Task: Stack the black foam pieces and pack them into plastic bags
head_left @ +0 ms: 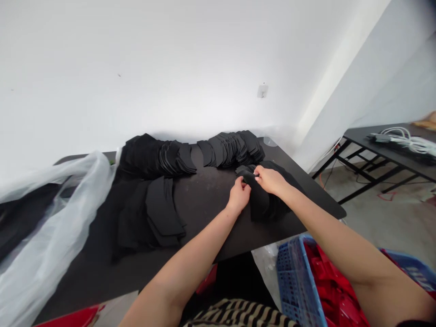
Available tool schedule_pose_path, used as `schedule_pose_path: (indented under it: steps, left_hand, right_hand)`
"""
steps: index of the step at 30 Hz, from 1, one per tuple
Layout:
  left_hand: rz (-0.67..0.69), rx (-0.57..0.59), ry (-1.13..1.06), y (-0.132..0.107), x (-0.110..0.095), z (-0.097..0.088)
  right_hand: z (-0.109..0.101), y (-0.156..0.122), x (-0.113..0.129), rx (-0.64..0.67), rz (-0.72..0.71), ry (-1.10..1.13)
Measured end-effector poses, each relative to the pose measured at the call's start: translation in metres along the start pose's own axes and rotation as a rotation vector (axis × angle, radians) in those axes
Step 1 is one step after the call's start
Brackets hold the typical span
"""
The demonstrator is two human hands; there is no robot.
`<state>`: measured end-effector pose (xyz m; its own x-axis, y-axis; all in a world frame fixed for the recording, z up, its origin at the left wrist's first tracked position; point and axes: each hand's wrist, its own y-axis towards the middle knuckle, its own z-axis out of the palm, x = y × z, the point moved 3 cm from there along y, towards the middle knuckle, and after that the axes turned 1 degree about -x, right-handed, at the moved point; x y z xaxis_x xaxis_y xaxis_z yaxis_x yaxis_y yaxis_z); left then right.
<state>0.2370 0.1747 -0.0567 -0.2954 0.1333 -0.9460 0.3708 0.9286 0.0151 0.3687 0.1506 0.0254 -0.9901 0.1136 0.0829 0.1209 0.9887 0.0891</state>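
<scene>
Black worktop (204, 195) under white wall (170, 68): my left grip (239, 196) and right grip (270, 180) both pinch closed on one black piece (259, 200) atop a pile (281, 206).

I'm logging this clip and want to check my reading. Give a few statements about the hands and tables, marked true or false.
1. The left hand and the right hand both pinch one black piece over a pile on the black table. True.
2. The blue crate holds green parts. False: it holds red parts.
3. A clear plastic bag lies at the table's left end. True.
4. The white cables lie on that same table. False: they lie on a second table to the right.
</scene>
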Motion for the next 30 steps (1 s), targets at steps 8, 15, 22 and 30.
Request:
schedule_pose_path:
  steps: [8, 15, 22, 30]
  left_hand:
    - [-0.002, -0.009, -0.057, 0.002, 0.002, -0.004]
    - [-0.099, -0.025, -0.162, -0.002, 0.005, -0.008]
    - [-0.121, -0.023, -0.23, -0.022, 0.007, -0.019]
    - [0.057, -0.036, -0.146, -0.069, -0.027, -0.053]
  right_hand:
    - [0.01, -0.034, 0.032, -0.085, -0.282, -0.195]
    - [0.024, -0.039, 0.036, -0.043, -0.332, -0.201]
    - [0.022, -0.038, 0.048, -0.067, -0.398, -0.244]
    - [0.025, -0.042, 0.045, -0.263, -0.539, -0.266]
